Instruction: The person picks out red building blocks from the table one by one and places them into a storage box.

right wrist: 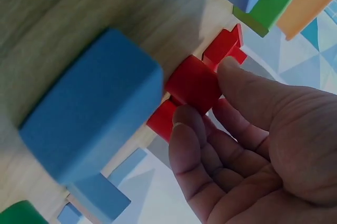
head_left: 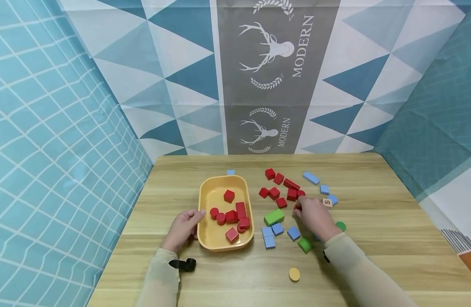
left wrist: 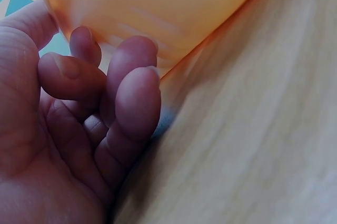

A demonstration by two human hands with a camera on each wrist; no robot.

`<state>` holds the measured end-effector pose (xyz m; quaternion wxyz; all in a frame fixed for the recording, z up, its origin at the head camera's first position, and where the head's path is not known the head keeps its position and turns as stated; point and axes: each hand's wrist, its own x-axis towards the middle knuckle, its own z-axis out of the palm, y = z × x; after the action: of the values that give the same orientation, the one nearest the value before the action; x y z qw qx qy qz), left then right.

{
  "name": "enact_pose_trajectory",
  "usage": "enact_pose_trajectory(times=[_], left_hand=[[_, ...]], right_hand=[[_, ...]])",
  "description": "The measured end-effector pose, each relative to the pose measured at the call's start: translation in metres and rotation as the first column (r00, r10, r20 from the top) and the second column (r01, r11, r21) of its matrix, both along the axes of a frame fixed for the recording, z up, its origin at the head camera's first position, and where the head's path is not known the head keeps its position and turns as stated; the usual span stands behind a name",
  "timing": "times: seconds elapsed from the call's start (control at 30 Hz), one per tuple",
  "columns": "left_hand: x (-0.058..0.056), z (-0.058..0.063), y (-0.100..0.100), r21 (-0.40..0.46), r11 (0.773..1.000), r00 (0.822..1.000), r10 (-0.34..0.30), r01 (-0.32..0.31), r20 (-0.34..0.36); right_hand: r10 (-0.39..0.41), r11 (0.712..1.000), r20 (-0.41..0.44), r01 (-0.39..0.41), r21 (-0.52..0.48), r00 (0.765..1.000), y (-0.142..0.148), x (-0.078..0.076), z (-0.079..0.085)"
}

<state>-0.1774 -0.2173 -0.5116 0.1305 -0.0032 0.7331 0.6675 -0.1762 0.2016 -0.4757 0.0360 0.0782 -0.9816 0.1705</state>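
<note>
My left hand [head_left: 184,228] holds the left side of a yellow plastic tray [head_left: 214,194], thumb at the rim and the other fingers bent against the outer wall. Several red blocks, among them a cube [head_left: 232,235] and a cylinder [head_left: 214,213], lie inside it. Over the right part of the table, my right hand [head_left: 316,217] pinches a red cylinder block [right wrist: 195,84] between thumb and fingertips. More red blocks [head_left: 274,193] are scattered just beyond that hand. Close to it in the right wrist view is a large blue block [right wrist: 95,103].
Between tray and right hand lie a green block [head_left: 274,217] and several blue blocks [head_left: 269,241]. A yellow disc [head_left: 294,274] is nearer the front. Behind the right hand are a letter tile [head_left: 327,202] and a long blue block [head_left: 311,178]. Patterned cloth [head_left: 181,85] hangs behind the table.
</note>
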Motion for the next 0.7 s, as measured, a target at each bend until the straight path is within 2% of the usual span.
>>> enact_pose_trajectory(times=[0.07,0.13,0.27,0.33,0.4,0.47,0.57,0.63,0.7], left_hand=[[-0.003,-0.008,-0.002,0.004,1.000,1.000,0.009,-0.009,-0.001],[-0.003,-0.008,-0.001,0.007,1.000,1.000,0.012,-0.012,-0.012],[-0.003,-0.007,-0.002,-0.002,1.000,0.999,0.020,-0.020,-0.030],[-0.002,-0.006,-0.003,-0.005,1.000,0.999,0.030,-0.030,-0.039],[-0.002,-0.005,-0.003,-0.006,0.999,0.998,0.040,-0.041,-0.045],[-0.002,-0.005,-0.004,-0.005,0.999,0.998,0.042,-0.042,-0.050],[-0.001,-0.006,-0.003,0.005,1.000,0.998,0.031,-0.031,-0.051],[-0.001,-0.006,-0.002,0.014,1.000,0.999,0.021,-0.020,-0.047],[0.000,-0.007,-0.001,0.020,1.000,0.999,0.014,-0.013,-0.045]], right_hand=[[0.004,1.000,-0.007,-0.004,0.001,1.000,0.000,-0.001,0.000],[0.007,1.000,-0.035,-0.007,-0.002,0.999,-0.003,-0.001,0.004],[0.015,0.996,-0.121,-0.025,-0.080,0.992,-0.022,0.003,0.025],[0.050,0.987,-0.181,-0.076,-0.139,0.982,-0.041,0.005,0.036],[0.118,0.966,-0.244,-0.168,-0.194,0.962,-0.063,0.008,0.043],[0.209,0.934,-0.295,-0.280,-0.222,0.932,-0.085,0.011,0.043],[0.341,0.886,-0.289,-0.408,-0.219,0.895,-0.116,0.018,0.034],[0.399,0.880,-0.258,-0.447,-0.162,0.880,-0.131,0.021,0.024],[0.425,0.885,-0.228,-0.455,-0.097,0.876,-0.142,0.023,0.015]])
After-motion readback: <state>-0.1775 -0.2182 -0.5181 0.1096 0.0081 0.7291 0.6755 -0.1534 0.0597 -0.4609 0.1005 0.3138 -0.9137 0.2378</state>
